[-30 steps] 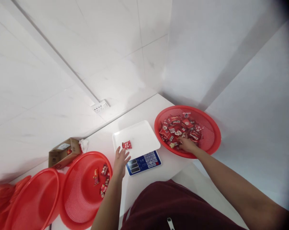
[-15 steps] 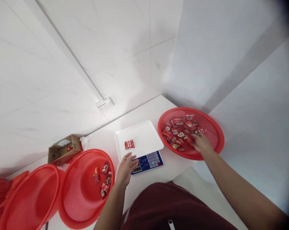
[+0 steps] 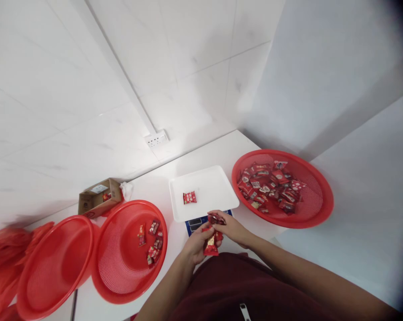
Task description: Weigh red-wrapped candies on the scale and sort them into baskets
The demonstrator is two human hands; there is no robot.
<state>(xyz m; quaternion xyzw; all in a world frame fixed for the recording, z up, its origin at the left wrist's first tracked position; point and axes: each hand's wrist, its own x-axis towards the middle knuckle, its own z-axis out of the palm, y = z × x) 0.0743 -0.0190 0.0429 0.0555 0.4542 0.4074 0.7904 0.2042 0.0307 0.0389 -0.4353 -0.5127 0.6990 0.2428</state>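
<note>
Resting just off the near side of the white rectangular plastic tray (image 3: 211, 183), a glossy red packet with gold print (image 3: 211, 245) is gripped in the left hand (image 3: 196, 243), its long axis running roughly away from the body, its crimped end pointing at the torso. Next to it, a shiny dark red packet (image 3: 216, 219) lies about crosswise in the right hand (image 3: 233, 229); how many packets are bunched there cannot be told. The left forearm reaches forward from the tray's near left, fingers curled and thumb pressed over the gold-printed packet. The right forearm slants in from the tray's near right, its fingers bent around the dark one, grasping it. A blue scale panel (image 3: 191, 226) shows partly hidden at the tray's near edge. On the tray's left half lies a red patterned packet (image 3: 189, 198), lengthwise from left to right. Right of the tray stands a round red plastic basket (image 3: 326, 203) of red packets
</note>
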